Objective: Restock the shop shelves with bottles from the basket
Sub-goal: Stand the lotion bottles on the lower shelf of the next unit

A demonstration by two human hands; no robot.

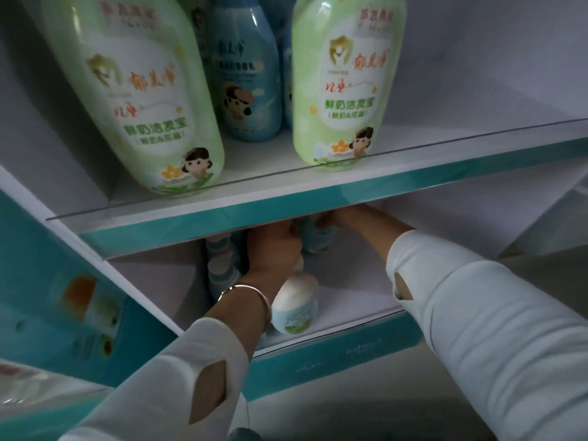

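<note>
White shop shelving with teal front edges, seen from above.

Upper shelf [413, 151], clear plastic lip along the front:
- left green shampoo bottle [136, 100] and right green shampoo bottle [343, 84], both upright at the lip, well apart
- blue dog-label bottle [245, 74], upright behind, between the two

Lower shelf [350, 300], in shadow:
- blue-and-white striped bottle [219, 265], at left, just beside the left wrist
- white-and-blue bottle [296, 307], tilted, base toward the front edge
- pale blue bottle [315, 240], at the back

Left hand [273, 246], thin bracelet [251, 294] at the wrist, white sleeve: fingers curled over the upper end of the white-and-blue bottle.

Right hand [343, 218], white sleeve: largely hidden under the upper shelf's edge, against the pale blue bottle. Grip not discernible.
</note>
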